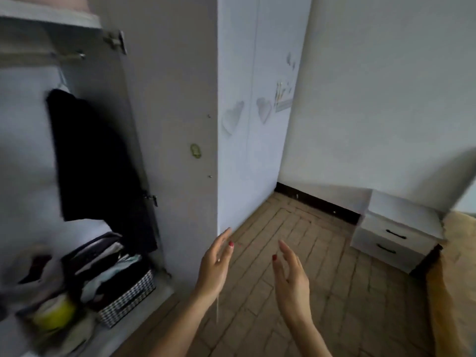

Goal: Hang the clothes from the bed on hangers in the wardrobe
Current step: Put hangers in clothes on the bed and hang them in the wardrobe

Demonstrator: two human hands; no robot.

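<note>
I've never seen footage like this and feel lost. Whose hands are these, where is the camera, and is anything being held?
There is one picture, from a camera worn on a person's head, looking forward and down. The two bare hands are that person's own: left hand and right hand, both open with fingers relaxed, holding nothing. To the left stands the open white wardrobe, with a dark garment hanging from its rail and a patterned basket of folded clothes below. The floor is brown wood; a white two-drawer nightstand stands at right.
</note>
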